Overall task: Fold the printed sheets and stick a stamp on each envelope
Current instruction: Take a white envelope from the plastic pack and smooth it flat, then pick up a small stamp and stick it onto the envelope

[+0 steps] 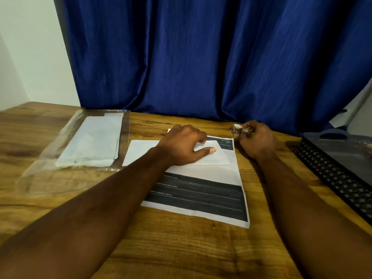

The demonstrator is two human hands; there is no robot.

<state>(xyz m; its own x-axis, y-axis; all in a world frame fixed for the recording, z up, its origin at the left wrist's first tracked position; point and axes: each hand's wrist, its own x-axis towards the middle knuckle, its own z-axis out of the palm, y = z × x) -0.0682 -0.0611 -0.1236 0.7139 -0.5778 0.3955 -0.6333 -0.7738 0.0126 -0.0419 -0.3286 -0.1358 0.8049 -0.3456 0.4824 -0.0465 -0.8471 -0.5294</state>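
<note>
Two bare forearms reach forward over the wooden surface (181, 248), well apart from each other. Between them lies a printed sheet (201, 195) with dark bands across its near half, flat and unfolded, turned slightly askew. A white envelope (138, 153) lies across the far part of that sheet, its left end hanging past the sheet's edge onto the wood. The left hand (182, 147) rests on the envelope, thumb stretched flat along it and bent fingertips pressing down near its far edge. The right hand (257, 138) sits just beyond the sheet's far right corner, fingers curled, pinching a small piece (238, 128), pale and brownish, too blurred to tell whether it is a stamp. To the left, a stack of envelopes (92, 139) lies inside a clear plastic sleeve (66, 174). At the right edge stands a black mesh tray (330, 172). A blue curtain (201, 57) hangs behind the surface, with pale wall (30, 57) to its left.
</note>
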